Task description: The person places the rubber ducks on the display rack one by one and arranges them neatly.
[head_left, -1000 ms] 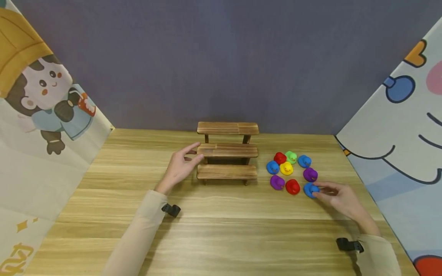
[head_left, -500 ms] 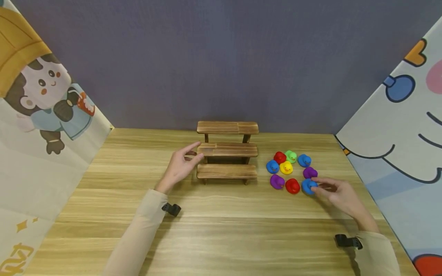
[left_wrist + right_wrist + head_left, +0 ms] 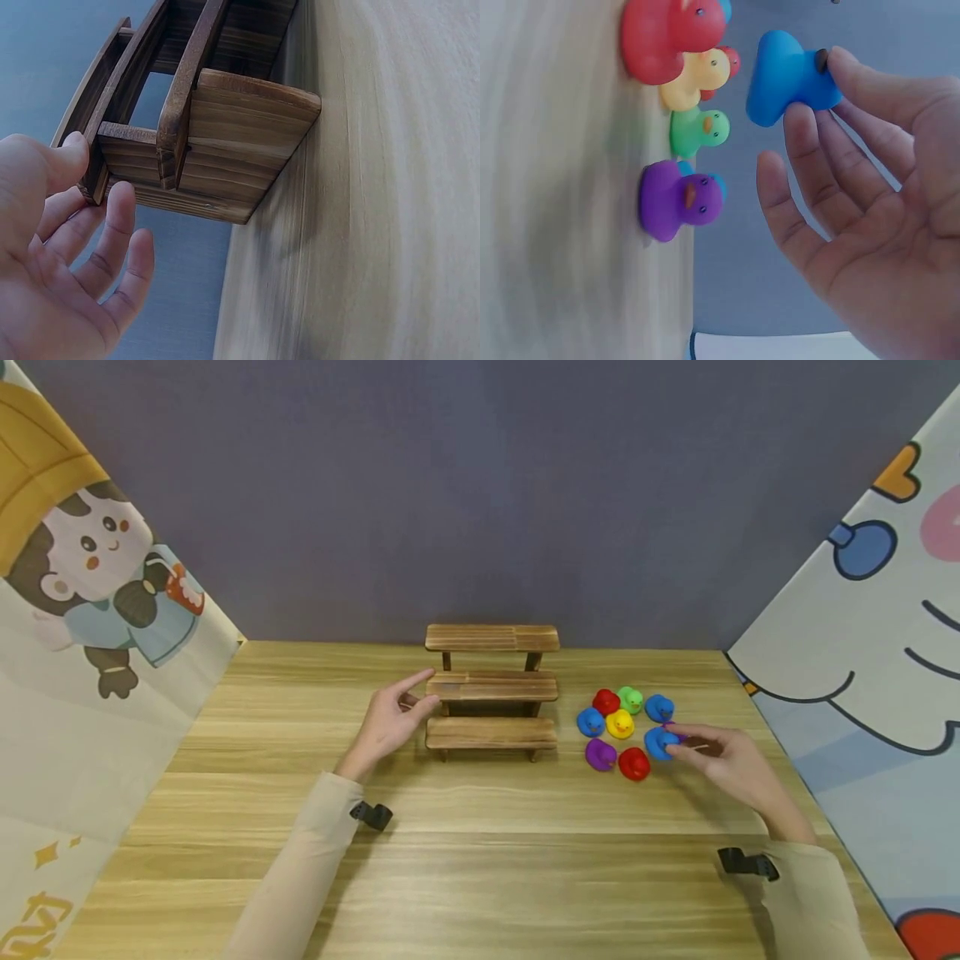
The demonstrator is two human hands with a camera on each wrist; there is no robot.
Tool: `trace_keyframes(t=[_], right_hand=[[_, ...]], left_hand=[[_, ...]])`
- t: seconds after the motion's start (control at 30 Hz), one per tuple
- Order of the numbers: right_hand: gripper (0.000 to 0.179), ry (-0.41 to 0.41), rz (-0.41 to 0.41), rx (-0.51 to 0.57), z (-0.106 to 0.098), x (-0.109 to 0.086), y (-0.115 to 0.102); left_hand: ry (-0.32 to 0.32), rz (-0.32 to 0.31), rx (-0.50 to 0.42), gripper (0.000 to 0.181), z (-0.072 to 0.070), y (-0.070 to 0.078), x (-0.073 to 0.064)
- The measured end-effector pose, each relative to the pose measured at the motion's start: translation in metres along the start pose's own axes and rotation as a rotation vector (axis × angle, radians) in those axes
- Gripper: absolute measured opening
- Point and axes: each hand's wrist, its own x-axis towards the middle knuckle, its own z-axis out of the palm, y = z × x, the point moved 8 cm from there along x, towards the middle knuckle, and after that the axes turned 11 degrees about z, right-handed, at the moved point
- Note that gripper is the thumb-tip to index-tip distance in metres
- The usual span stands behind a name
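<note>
A toy blue rubber duck [image 3: 660,743] is pinched between the thumb and fingers of my right hand [image 3: 738,772]. In the right wrist view the held blue duck [image 3: 780,79] hangs above the table, apart from it. Below it stands a purple duck [image 3: 664,202], mostly hidden by hand and duck in the head view. My left hand [image 3: 386,722] grips the left end of the middle board of a three-step wooden shelf [image 3: 491,733]. The left wrist view has thumb and forefinger about that board's end [image 3: 94,176], the other fingers loosely bent.
Left of my right hand stand several ducks: red [image 3: 634,764], purple [image 3: 601,755], yellow [image 3: 620,724], green [image 3: 630,700], blue [image 3: 591,722], another red [image 3: 606,702] and another blue [image 3: 659,708]. A grey wall [image 3: 487,502] rises behind the shelf; printed panels flank the wooden table [image 3: 450,877].
My right hand has lifted the blue duck off the table and moved it up and slightly left, in front of the purple duck. The left hand keeps its place at the shelf.
</note>
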Motion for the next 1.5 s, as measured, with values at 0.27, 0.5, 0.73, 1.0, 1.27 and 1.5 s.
trace_keyframes(t=[0.27, 0.5, 0.73, 1.0, 1.27, 1.5], right_hand=[[0.044, -0.024, 0.010, 0.010, -0.002, 0.009, -0.021], [0.045, -0.038, -0.007, 0.060, -0.001, 0.014, -0.037], [0.041, -0.024, -0.043, 0.078, -0.002, 0.018, -0.056], [0.041, -0.017, -0.042, 0.049, -0.002, 0.025, -0.073], [0.041, -0.030, -0.074, 0.079, 0.002, 0.033, -0.095], [0.040, -0.054, -0.107, 0.087, 0.010, 0.038, -0.112]], left_hand=[[0.005, -0.010, -0.013, 0.054, -0.002, 0.000, -0.001], [0.002, -0.007, -0.026, 0.055, 0.000, -0.002, -0.001], [0.003, -0.004, -0.030, 0.055, 0.001, -0.002, -0.002], [0.010, -0.010, -0.035, 0.055, 0.000, -0.003, -0.001], [0.005, -0.024, -0.046, 0.055, -0.001, -0.006, 0.001], [0.007, -0.021, -0.045, 0.055, 0.000, -0.008, 0.001]])
